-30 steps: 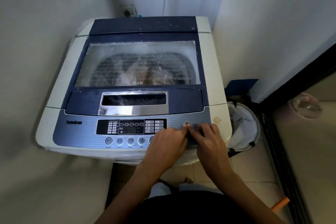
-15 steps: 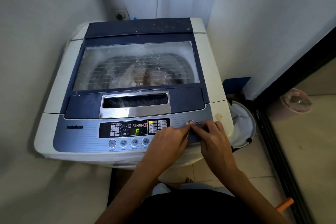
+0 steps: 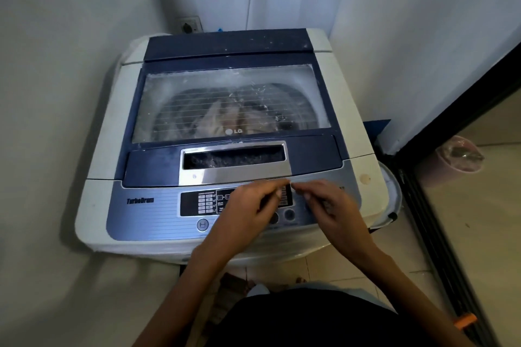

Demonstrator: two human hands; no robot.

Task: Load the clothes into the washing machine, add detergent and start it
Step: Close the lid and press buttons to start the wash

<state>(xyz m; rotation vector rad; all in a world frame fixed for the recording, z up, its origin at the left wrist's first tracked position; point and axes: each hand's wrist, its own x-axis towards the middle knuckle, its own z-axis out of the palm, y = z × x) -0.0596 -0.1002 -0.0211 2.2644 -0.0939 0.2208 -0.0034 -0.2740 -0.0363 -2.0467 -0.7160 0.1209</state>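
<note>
Washing machine [image 3: 111,135] closed, left hand [image 3: 245,214] and right hand [image 3: 329,211] loosely curled, empty, over control panel [image 3: 152,220]

The white-and-blue washing machine [image 3: 110,132] is standing with its glass lid [image 3: 310,153] closed, pale clothes [image 3: 220,118] lying inside.

washing machine body [image 3: 104,149]: cream white, brownish spot at its 3 o'clock corner
lid [image 3: 315,152]: navy blue frame flecked with white; clear window crossed by thin white lines
clothes [image 3: 222,118]: pale beige and white
handle recess [image 3: 236,175]: shiny silver
control panel [image 3: 146,220]: light blue-grey, fine horizontal pinstripes, dark blue lettering
display [image 3: 197,203]: black with white marks
wall socket [image 3: 190,25], 11 o'clock: white
laundry basket [image 3: 393,191], 3 o'clock: white, black rim
bin [image 3: 456,160], 3 o'clock: pink
small tab [image 3: 465,321], 5 o'clock: orange
</note>
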